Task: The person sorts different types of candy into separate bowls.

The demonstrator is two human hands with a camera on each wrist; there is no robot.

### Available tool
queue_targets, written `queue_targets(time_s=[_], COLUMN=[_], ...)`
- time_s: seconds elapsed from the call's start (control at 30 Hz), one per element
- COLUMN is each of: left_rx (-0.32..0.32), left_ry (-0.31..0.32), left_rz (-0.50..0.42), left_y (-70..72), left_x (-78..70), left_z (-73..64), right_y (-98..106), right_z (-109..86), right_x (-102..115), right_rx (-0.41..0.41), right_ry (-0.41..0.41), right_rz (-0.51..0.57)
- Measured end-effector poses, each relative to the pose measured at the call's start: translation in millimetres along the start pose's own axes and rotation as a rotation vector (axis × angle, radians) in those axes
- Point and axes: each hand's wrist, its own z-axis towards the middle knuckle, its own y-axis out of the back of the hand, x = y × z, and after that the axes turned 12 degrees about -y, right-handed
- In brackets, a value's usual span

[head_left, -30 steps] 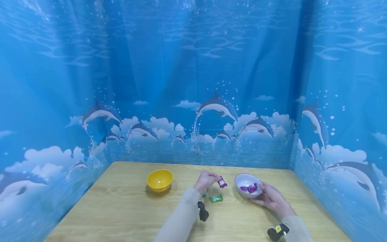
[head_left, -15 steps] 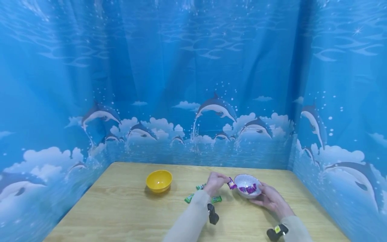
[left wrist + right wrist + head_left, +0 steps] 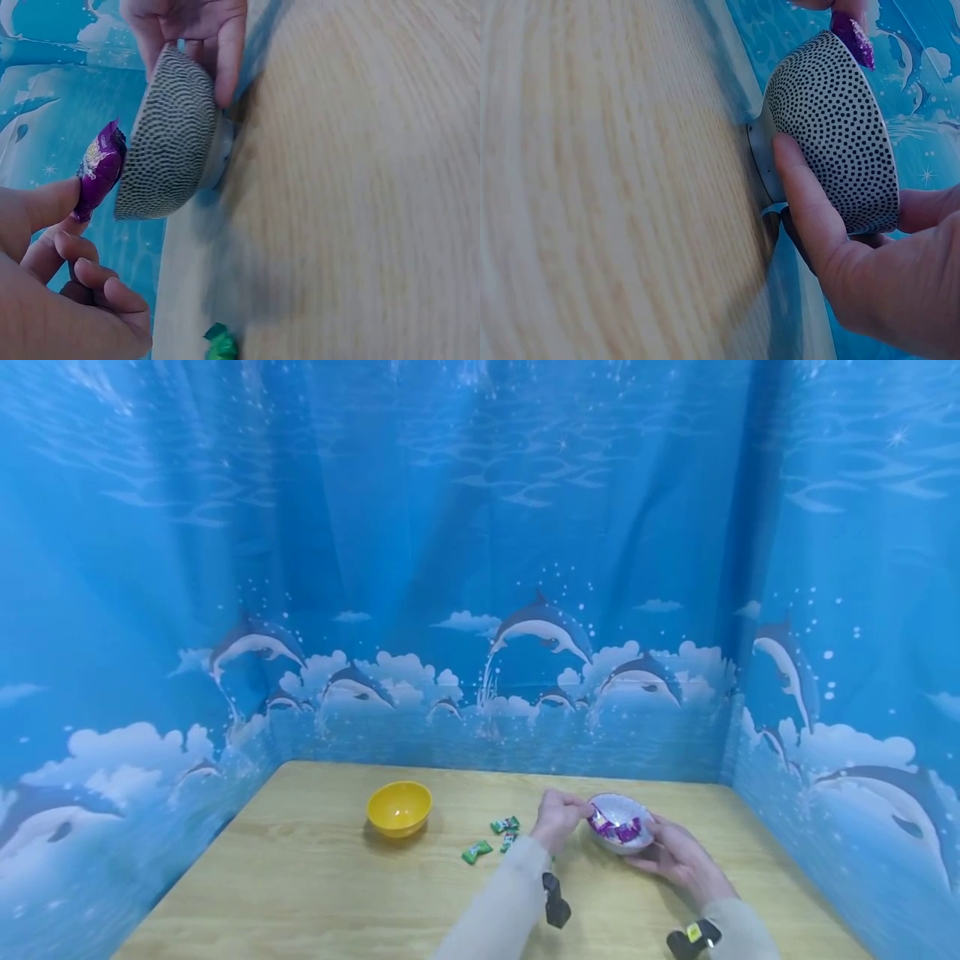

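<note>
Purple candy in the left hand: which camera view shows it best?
Left wrist view: the purple candy appears large, printed wrapper visible, pinched by the left hand. The right wrist view shows only part, at the top, beside the bowl. The head view shows it small, at the bowl's rim, near other purple candies.

A pale, wood-grained bench (image 3: 315,893) is backed and flanked by a bright blue hanging cloth (image 3: 420,527), on which leaping grey-and-white dolphins (image 3: 547,625) and white clouds (image 3: 135,752) are printed. On the bench, a round, glossy yellow bowl (image 3: 390,806) is set upright; near it, small green-wrapped sweets (image 3: 476,852) are scattered.
</note>
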Motion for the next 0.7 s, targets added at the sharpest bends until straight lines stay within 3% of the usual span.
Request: queue_targets(time_s=[0.37, 0.7], left_rx=[-0.023, -0.016], left_ry=[-0.008, 0.001], left_rz=[0.020, 0.049], left_y=[-14.6, -8.2], left_x=[-0.7, 0.2], left_z=[-8.2, -12.8], right_y=[6.5, 1.9], right_z=[-2.8, 1.1], right_x=[0.3, 0.3], right_rx=[-0.005, -0.005], right_ry=[0.009, -0.012], right_rz=[-0.036, -0.038])
